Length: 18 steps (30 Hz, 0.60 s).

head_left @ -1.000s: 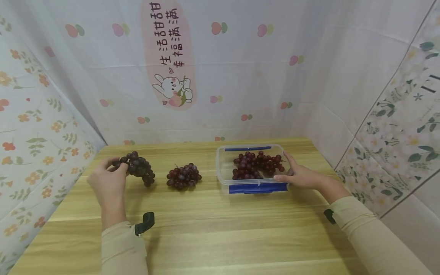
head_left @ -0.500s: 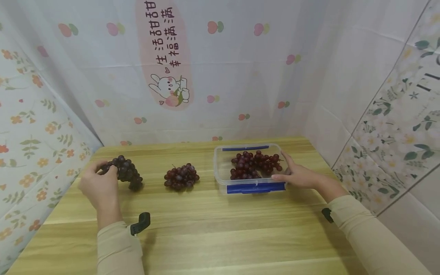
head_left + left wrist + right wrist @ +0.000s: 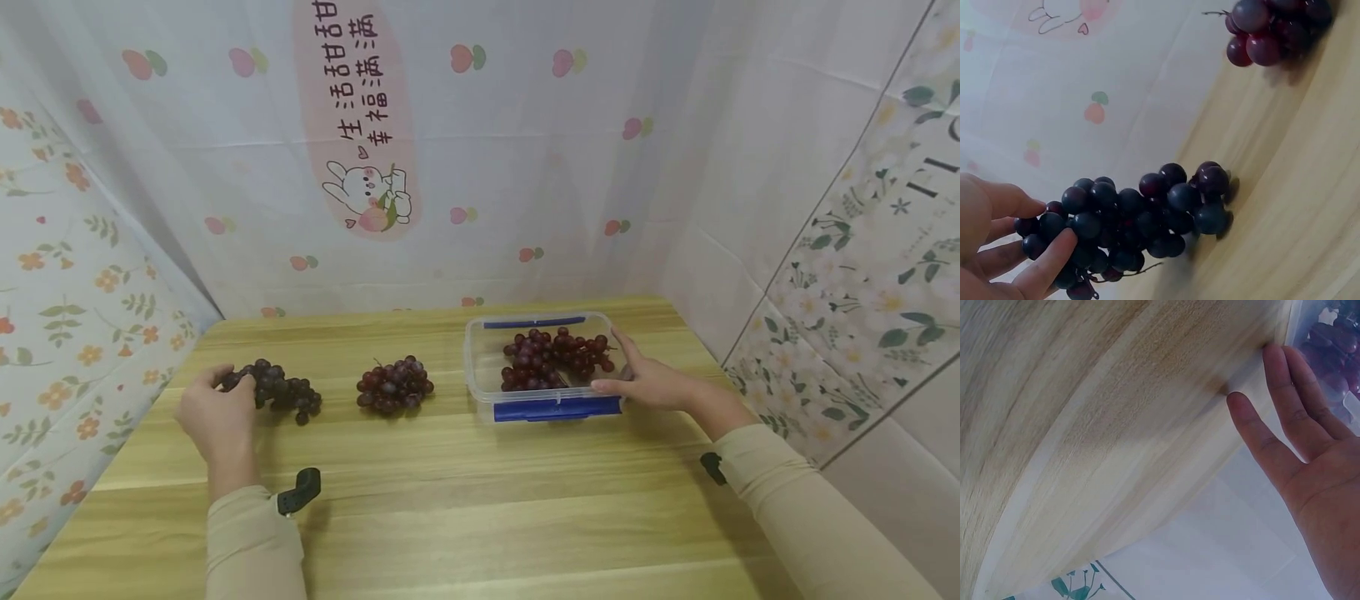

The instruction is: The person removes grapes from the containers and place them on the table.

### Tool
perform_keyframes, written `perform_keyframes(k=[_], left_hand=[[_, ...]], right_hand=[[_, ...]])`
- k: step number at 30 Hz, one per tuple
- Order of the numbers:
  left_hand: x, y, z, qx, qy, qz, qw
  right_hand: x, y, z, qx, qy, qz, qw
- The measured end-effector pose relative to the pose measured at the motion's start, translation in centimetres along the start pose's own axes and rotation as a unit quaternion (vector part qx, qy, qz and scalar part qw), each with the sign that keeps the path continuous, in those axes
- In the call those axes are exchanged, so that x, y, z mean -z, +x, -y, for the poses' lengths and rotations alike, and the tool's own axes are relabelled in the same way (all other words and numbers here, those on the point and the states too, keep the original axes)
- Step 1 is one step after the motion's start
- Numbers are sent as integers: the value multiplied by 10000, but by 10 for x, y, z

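My left hand [image 3: 217,418] pinches the near end of a dark purple bunch of grapes [image 3: 276,390] at the table's left. In the left wrist view, thumb and fingers lie on opposite sides of this bunch [image 3: 1129,219], whose far end rests on the wood. A redder bunch of grapes [image 3: 393,386] lies to its right. Further right stands a clear plastic box [image 3: 477,367] with blue latches and reddish grapes [image 3: 536,358] inside. My right hand [image 3: 658,385] rests against the box's right side, thumb at the front rim. The right wrist view shows its fingers [image 3: 1269,440] extended along the wall.
The wood-grain table [image 3: 450,508] carries all of this. A patterned white curtain [image 3: 510,167] hangs behind its back edge, with floral cloths [image 3: 82,333] at the sides. Each forearm wears a black camera mount [image 3: 302,492].
The dark bunch, gripped by my left hand, has moved left and down until its far end lies on the table. The right hand and the box stay together; the view has shifted slightly.
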<state>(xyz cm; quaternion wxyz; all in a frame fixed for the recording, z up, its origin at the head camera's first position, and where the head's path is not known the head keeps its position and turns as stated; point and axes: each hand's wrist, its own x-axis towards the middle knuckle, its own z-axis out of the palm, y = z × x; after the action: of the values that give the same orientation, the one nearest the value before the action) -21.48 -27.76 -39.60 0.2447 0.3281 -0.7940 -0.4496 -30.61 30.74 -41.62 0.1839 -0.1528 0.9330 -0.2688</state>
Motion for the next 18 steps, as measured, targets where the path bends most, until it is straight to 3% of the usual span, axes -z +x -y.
perform_keyframes(k=[2,6,11,13,15,18], left_hand=[[-1,3,2,-15,32,69,10000],[-3,9,3,-99,223,513,9984],[-6,15,5,-306,1004,1037,9891],[-8,16,6,-385,1493,1278,9798],[-9,16,7,-418,2042,1594,9650],[-11,17,7,-287,2413,2064,9478]], right_hand=[[0,1,-1,23,-21,-7,10000],[0,1,-2,7,-43,-8,10000],[1,0,-1,9,-9,21,10000],[1,0,0,14,0,36,10000],[1,0,0,17,8,48,10000],[1,-1,0,25,29,54,10000]])
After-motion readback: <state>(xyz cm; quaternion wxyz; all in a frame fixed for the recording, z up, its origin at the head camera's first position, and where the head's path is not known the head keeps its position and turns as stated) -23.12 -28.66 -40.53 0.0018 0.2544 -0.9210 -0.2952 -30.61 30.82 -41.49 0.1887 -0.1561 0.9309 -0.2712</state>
